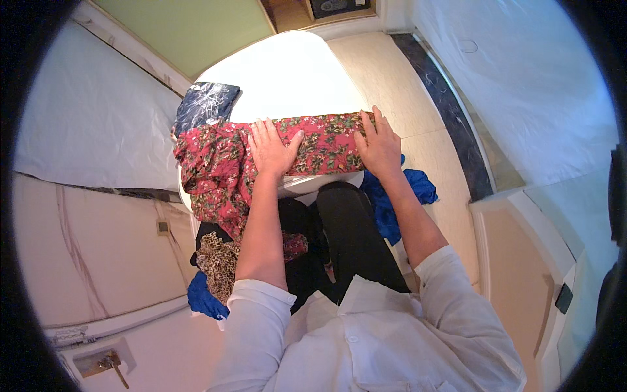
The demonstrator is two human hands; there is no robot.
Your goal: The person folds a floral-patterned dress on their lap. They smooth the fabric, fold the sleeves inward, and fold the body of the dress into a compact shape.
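Observation:
A red floral cloth garment (323, 142) lies across the near part of a white table (294, 68). Its right portion is flat and narrow with straight edges, while the left portion is bunched and hangs over the table's near left edge. My left hand (274, 149) rests palm down on the middle of the cloth, thumb spread from the fingers. At the cloth's right end my right hand (381, 146) also presses flat, fingers apart. Neither hand grips anything. Beyond the bunched part sits a folded dark blue patterned cloth (205, 105).
Blue fabric (416, 185) hangs beside my right leg. Leopard-print cloth (215, 264) and more blue fabric (205, 296) lie at my left. A green panel (196, 29) stands behind the table, with a wooden shelf (290, 15) beside it. Plastic sheeting (519, 83) covers the right side.

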